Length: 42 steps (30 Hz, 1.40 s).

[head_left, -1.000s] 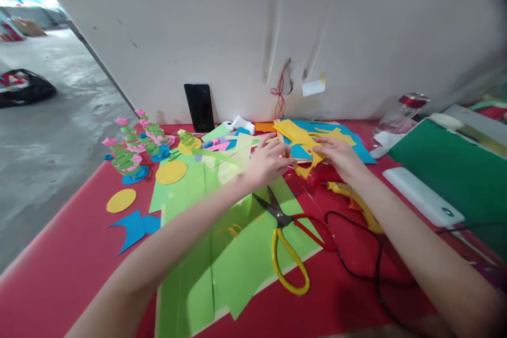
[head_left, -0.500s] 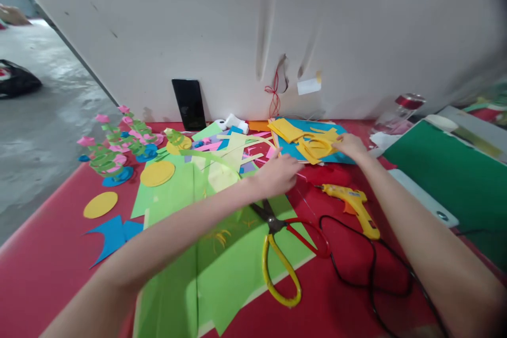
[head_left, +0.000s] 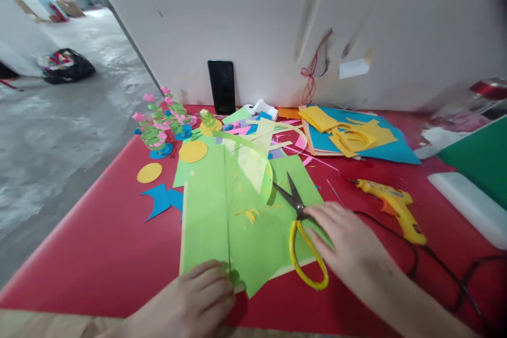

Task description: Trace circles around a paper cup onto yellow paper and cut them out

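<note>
Scissors with blades apart lie over the light green paper. My right hand covers their red handle, with the fingers closed about it; the yellow handle loop shows beside the thumb. At the near edge of the green paper, my left hand has its fingers curled over the sheet's edge. Small yellow scraps and a curved green strip rest on the paper. Yellow paper discs lie at its upper left.
Paper plants with pink flowers stand at the back left, near blue scraps. A phone leans on the white wall. Yellow cut paper lies on blue sheets. A yellow glue gun with a black cord is at right.
My right hand has left the yellow paper and come back onto the scissors. My left hand has drawn back to the green paper's near edge. The view has shifted left.
</note>
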Motion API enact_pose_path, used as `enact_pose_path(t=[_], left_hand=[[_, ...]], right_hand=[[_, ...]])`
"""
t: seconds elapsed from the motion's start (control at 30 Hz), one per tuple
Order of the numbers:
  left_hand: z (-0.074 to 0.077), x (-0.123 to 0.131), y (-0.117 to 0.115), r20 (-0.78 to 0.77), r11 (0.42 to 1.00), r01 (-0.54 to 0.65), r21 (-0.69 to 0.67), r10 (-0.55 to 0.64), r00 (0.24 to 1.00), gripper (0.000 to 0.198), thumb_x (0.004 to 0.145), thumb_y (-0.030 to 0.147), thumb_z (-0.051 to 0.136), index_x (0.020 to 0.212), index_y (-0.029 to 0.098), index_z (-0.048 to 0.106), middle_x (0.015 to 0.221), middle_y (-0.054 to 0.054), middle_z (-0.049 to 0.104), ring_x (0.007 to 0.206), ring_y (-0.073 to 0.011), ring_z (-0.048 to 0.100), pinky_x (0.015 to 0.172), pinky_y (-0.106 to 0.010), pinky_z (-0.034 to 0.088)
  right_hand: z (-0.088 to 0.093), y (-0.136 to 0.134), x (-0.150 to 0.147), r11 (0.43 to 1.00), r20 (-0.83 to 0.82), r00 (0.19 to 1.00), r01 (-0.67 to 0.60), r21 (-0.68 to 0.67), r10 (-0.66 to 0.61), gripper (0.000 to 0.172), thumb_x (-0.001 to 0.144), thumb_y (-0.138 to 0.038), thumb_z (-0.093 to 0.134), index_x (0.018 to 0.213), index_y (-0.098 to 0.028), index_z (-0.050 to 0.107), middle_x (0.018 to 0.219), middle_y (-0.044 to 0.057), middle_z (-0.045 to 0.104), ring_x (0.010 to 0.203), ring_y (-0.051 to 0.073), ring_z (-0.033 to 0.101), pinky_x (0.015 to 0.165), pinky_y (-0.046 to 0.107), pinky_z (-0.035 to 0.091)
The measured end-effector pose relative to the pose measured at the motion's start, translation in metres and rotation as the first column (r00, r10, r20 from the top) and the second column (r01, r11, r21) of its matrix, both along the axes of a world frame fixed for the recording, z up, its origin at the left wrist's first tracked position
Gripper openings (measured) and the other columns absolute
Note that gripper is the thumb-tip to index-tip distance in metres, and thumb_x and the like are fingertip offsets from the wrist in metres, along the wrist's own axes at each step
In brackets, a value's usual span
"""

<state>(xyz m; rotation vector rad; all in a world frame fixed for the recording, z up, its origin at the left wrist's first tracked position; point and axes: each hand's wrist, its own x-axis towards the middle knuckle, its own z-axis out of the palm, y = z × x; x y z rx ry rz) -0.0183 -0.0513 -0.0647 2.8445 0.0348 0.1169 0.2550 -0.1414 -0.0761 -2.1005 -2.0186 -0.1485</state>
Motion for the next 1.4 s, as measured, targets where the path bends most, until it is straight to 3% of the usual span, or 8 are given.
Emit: enact_pose_path(t=[0.17,0.4,0.63,0.83,0.93,1.07,1.2,1.4], left_hand=[[-0.017,-0.024,-0.003,-0.111,0.958,-0.184,0.221,0.212,0.971,0.051,0.089,0.026,0.040,0.138,0.021,0.029,0.142,-0.001,0.032,0.126,-0.0226,0.038,0.100,-0.038,0.044],[-0.033,-0.032,-0.010,-0.217,0.956,-0.173,0.239,0.226,0.950,0.053,0.093,0.030,0.033,0.142,0.019,0.016,0.147,-0.004,0.014,0.135,-0.0259,0.019,0.104,-0.050,0.034],[-0.036,-0.033,-0.012,-0.190,0.964,-0.205,0.167,0.235,0.953,0.055,0.091,0.028,0.038,0.141,0.018,0.019,0.147,-0.006,0.015,0.135,-0.0270,0.018,0.107,-0.052,0.029],[-0.038,-0.034,-0.015,-0.128,0.954,-0.279,0.113,0.293,0.948,0.048,0.092,0.031,0.035,0.137,0.015,0.027,0.146,-0.003,0.022,0.135,-0.0234,0.020,0.110,-0.047,0.026],[-0.039,-0.034,-0.017,-0.074,0.930,-0.365,0.046,0.368,0.927,0.043,0.091,0.034,0.037,0.131,0.016,0.038,0.138,-0.003,0.039,0.128,-0.0225,0.032,0.110,-0.046,0.026],[-0.036,-0.035,-0.016,-0.028,0.865,-0.501,0.037,0.502,0.864,0.039,0.089,0.034,0.041,0.122,0.015,0.047,0.117,-0.007,0.055,0.113,-0.0243,0.046,0.108,-0.052,0.027],[-0.031,-0.029,-0.007,0.009,0.856,-0.506,0.110,0.508,0.861,0.038,0.091,0.028,0.037,0.125,0.013,0.043,0.122,-0.012,0.051,0.116,-0.0254,0.044,0.106,-0.054,0.026],[-0.031,-0.009,0.015,0.060,0.866,-0.473,0.162,0.470,0.881,0.037,0.091,0.029,0.036,0.124,0.014,0.042,0.123,-0.011,0.052,0.121,-0.0248,0.041,0.106,-0.052,0.026]], right_hand=[[-0.044,-0.028,-0.021,0.999,0.052,0.999,0.000,0.047,-0.003,0.037,0.082,-0.018,0.033,0.103,-0.005,0.062,0.100,0.019,0.065,0.090,0.031,0.063,0.073,0.044,0.055],[-0.057,-0.031,-0.022,0.987,0.059,0.987,0.142,0.080,-0.147,0.034,0.084,-0.013,0.029,0.102,-0.010,0.057,0.090,0.016,0.066,0.075,0.025,0.066,0.052,0.031,0.055],[-0.027,-0.016,-0.022,0.969,0.043,0.968,0.248,-0.007,-0.248,0.027,0.084,-0.017,0.034,0.096,-0.015,0.058,0.092,0.013,0.063,0.078,0.028,0.063,0.048,0.034,0.049],[0.015,0.064,-0.023,0.964,-0.084,0.962,0.253,-0.083,-0.260,0.013,0.085,-0.025,0.049,0.087,-0.020,0.061,0.091,0.005,0.064,0.082,0.020,0.060,0.057,0.029,0.047],[0.014,0.114,-0.024,0.960,-0.172,0.949,0.239,-0.143,-0.262,0.027,0.087,-0.036,0.052,0.104,-0.015,0.056,0.098,0.006,0.061,0.085,0.018,0.059,0.072,0.035,0.050],[0.001,0.152,-0.028,0.947,-0.256,0.926,0.216,-0.238,-0.276,0.024,0.087,-0.033,0.053,0.102,-0.014,0.057,0.102,0.006,0.060,0.088,0.018,0.059,0.077,0.039,0.050],[-0.002,0.159,-0.018,0.945,-0.367,0.883,0.206,-0.254,-0.292,0.021,0.088,-0.030,0.053,0.102,-0.015,0.057,0.104,0.006,0.060,0.089,0.018,0.059,0.077,0.038,0.050],[0.019,0.137,0.017,0.957,-0.629,0.722,0.237,-0.167,-0.289,0.021,0.088,-0.029,0.053,0.102,-0.014,0.057,0.099,0.005,0.060,0.082,0.016,0.060,0.071,0.034,0.052]])
